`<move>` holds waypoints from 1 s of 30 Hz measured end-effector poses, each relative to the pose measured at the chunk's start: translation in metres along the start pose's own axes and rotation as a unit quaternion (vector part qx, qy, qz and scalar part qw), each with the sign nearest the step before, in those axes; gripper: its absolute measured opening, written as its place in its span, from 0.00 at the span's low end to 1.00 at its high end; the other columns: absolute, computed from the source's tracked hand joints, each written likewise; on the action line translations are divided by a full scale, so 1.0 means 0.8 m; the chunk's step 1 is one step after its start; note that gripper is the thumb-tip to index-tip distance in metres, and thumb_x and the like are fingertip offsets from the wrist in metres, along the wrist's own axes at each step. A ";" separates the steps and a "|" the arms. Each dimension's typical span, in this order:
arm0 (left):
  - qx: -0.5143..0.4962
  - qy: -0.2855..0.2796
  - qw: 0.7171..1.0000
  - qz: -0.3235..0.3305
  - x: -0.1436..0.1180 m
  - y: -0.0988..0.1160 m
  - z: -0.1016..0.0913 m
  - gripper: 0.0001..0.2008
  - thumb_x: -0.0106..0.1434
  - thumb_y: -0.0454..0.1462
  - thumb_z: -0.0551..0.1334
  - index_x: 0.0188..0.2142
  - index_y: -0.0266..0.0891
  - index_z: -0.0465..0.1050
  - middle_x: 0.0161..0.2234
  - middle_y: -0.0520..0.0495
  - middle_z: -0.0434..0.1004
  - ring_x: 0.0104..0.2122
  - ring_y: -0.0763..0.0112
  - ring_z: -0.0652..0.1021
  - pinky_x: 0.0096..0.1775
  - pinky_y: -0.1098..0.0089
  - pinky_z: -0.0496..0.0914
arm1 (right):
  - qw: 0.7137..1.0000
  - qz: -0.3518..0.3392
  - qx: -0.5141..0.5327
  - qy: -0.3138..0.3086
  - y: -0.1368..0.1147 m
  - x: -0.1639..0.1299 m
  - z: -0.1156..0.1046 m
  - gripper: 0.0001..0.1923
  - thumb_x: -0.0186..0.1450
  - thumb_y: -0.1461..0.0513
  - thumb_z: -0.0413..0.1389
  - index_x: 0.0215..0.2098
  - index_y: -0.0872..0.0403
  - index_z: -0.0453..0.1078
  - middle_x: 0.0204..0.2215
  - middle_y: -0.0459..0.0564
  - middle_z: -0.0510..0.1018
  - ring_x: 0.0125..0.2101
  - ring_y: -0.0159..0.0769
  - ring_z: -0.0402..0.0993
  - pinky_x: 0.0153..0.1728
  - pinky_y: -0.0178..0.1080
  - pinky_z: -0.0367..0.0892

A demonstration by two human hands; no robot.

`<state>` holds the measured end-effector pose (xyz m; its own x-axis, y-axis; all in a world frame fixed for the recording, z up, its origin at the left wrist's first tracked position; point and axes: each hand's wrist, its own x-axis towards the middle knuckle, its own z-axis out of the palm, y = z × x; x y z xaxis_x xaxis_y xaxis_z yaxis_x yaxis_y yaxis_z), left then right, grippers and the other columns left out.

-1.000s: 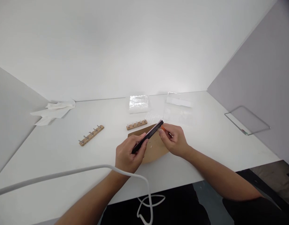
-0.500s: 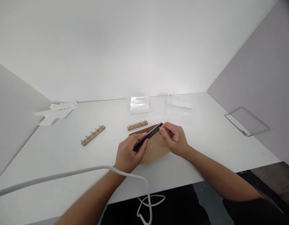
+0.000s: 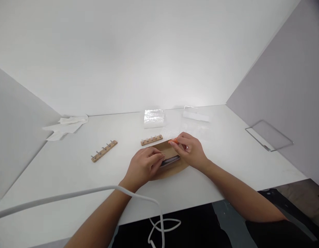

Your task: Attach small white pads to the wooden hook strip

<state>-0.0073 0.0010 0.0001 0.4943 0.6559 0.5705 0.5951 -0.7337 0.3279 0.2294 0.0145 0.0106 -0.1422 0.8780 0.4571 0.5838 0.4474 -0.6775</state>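
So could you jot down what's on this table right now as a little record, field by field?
left hand: presses a dark phone flat onto a brown pad
right hand: pinches a small orange tool above the phone's far end
behind the pad: short wooden hook rack
to the left: longer wooden hook rack, crumpled white cloth
far edge: clear plastic packets
right wall: clear acrylic holder
foreground: white cable across the left forearm

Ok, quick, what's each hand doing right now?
Left hand: fingers closed over the dark phone, which lies on the brown mat.
Right hand: pinching a small orange tool at its fingertips.
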 end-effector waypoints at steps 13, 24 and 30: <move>-0.246 0.076 0.949 -0.184 0.007 0.025 0.005 0.08 0.72 0.39 0.64 0.42 0.42 0.84 0.41 0.43 0.84 0.40 0.65 0.83 0.38 0.68 0.81 | 0.945 -0.226 -0.221 0.086 0.000 -0.010 0.017 0.13 0.74 0.60 0.60 0.30 0.47 0.78 0.24 0.43 0.77 0.23 0.28 0.62 0.27 0.39 0.50; -0.410 0.046 0.850 -0.326 0.012 0.031 0.000 0.12 0.67 0.47 0.69 0.43 0.44 0.87 0.42 0.45 0.86 0.27 0.72 0.79 0.20 0.74 0.76 | 0.911 -0.301 -0.268 0.090 -0.002 -0.014 0.010 0.15 0.72 0.64 0.61 0.27 0.49 0.69 0.20 0.41 0.71 0.23 0.31 0.57 0.28 0.42 0.47; -0.460 0.038 0.817 -0.346 0.014 0.032 -0.003 0.13 0.63 0.45 0.73 0.42 0.41 0.88 0.41 0.42 0.85 0.36 0.66 0.81 0.30 0.72 0.76 | 0.860 -0.361 -0.323 0.161 -0.021 -0.010 0.009 0.20 0.67 0.66 0.66 0.24 0.51 0.62 0.17 0.38 0.65 0.21 0.29 0.55 0.27 0.41 0.48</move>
<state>0.0121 -0.0107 0.0163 0.1792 0.9829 0.0427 -0.0311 -0.0377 0.9988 0.2152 0.0014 0.0139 -0.4852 0.2721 0.8310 0.7734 0.5770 0.2626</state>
